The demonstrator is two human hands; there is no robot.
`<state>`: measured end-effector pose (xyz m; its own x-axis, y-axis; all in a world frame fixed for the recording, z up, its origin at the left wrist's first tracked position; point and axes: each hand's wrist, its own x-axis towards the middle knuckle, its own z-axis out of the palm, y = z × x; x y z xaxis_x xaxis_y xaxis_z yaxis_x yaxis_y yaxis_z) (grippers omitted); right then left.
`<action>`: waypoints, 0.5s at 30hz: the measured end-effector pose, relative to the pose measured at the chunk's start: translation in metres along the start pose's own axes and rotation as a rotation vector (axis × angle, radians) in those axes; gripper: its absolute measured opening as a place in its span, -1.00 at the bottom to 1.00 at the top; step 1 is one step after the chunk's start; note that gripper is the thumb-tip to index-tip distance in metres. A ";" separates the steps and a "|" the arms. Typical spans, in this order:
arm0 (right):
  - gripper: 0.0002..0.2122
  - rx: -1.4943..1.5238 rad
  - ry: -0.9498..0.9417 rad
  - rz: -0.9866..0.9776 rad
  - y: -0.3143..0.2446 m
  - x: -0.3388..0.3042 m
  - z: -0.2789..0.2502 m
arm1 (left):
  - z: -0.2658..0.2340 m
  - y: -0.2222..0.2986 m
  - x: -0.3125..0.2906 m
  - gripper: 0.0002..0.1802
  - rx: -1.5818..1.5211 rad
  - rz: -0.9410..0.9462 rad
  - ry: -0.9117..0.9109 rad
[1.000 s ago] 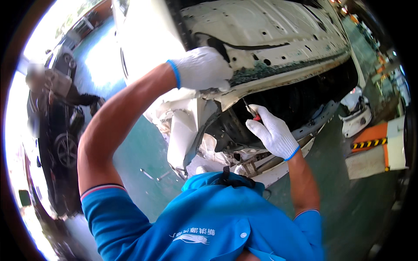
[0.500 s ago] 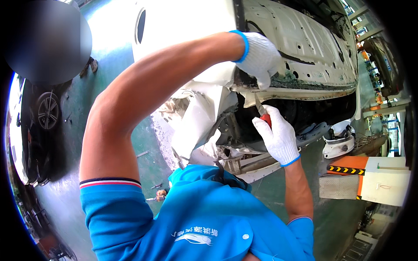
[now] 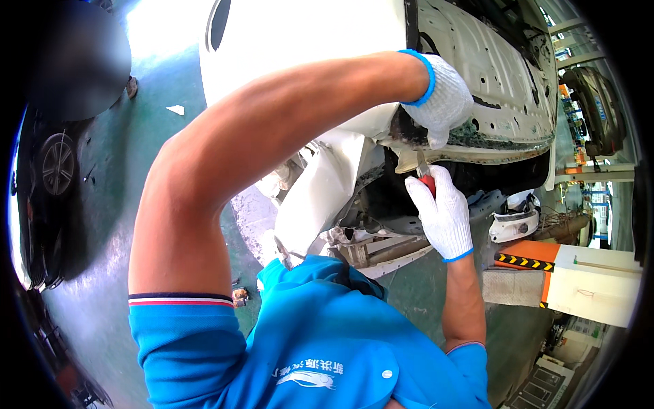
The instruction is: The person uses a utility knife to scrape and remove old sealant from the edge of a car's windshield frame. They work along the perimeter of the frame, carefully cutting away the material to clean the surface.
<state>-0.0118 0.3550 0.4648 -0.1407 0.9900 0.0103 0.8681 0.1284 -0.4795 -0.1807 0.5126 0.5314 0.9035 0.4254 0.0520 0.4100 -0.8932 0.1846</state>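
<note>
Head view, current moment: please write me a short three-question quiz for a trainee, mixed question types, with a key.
1. Which hand holds the red-handled tool?

2. True or false: the tool's blade points toward the picture's lower edge.

3. The left hand is nearest to:
A) the spoked wheel
B) the stained edge of the white car body
C) the black-and-yellow striped bar

Key:
1. The right hand.
2. False; the blade points toward the upper edge.
3. B.
</note>
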 end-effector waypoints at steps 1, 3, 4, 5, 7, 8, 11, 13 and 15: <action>-0.56 -0.003 -0.001 0.007 -0.001 0.001 0.000 | 0.001 0.000 0.000 -0.60 -0.003 0.001 0.002; -0.54 -0.012 -0.006 0.009 0.000 0.001 0.001 | -0.002 0.001 -0.002 -0.60 -0.010 -0.009 -0.013; -0.53 -0.017 -0.008 0.011 0.002 0.001 0.001 | -0.004 0.002 -0.002 -0.60 -0.018 -0.019 -0.027; -0.52 -0.049 -0.012 0.003 0.004 0.001 0.001 | -0.005 0.004 -0.003 -0.60 -0.024 -0.029 -0.044; -0.54 -0.069 -0.100 0.055 0.002 0.004 -0.008 | -0.007 0.005 -0.005 -0.60 -0.029 -0.030 -0.023; -0.54 -0.076 -0.145 0.077 -0.002 0.007 -0.014 | -0.007 0.005 -0.007 -0.60 -0.030 -0.033 -0.013; -0.58 -0.165 -0.178 0.017 0.000 0.013 -0.022 | -0.008 0.002 -0.007 -0.57 -0.005 -0.059 -0.054; -0.59 -0.217 -0.180 0.003 0.004 0.012 -0.026 | -0.010 0.002 -0.005 -0.54 -0.016 -0.063 -0.088; -0.59 -0.212 -0.198 0.024 0.003 0.010 -0.033 | -0.009 0.001 -0.004 -0.54 -0.032 -0.048 -0.073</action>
<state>0.0055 0.3672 0.4927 -0.1908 0.9650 -0.1799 0.9496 0.1350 -0.2828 -0.1850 0.5107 0.5399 0.8901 0.4548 -0.0294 0.4499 -0.8664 0.2168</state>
